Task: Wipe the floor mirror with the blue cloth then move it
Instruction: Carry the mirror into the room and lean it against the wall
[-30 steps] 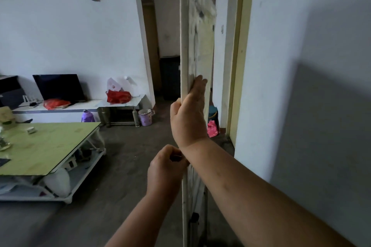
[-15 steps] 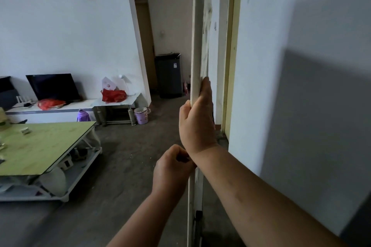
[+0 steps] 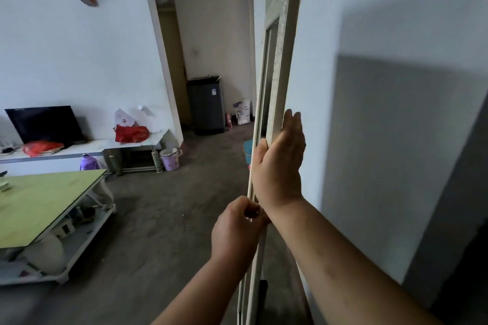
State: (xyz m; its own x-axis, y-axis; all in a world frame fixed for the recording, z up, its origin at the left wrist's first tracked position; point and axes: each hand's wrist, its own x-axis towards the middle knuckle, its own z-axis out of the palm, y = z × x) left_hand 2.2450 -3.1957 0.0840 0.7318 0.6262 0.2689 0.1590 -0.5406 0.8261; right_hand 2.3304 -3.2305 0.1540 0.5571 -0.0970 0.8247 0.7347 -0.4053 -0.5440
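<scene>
The tall floor mirror (image 3: 284,34) with a pale cream frame stands nearly edge-on before me, close beside the white wall on the right. Only a thin sliver of its glass shows, facing left. My right hand (image 3: 277,163) wraps the frame at mid-height, fingers flat along its outer side. Lower down, my left hand (image 3: 237,229) pinches the frame's near edge. The blue cloth is not in view.
White wall corner (image 3: 369,140) directly right of the mirror. Green-topped low table (image 3: 42,203) at left. TV bench (image 3: 87,145) with red bags against the far wall. Dark bin (image 3: 206,105) in the hallway; blue bucket (image 3: 247,150) behind the mirror. Bare concrete floor (image 3: 163,219) between.
The mirror has turned from showing its back to nearly edge-on with a sliver of glass, and shifted right toward the wall. Both hands stayed on the frame.
</scene>
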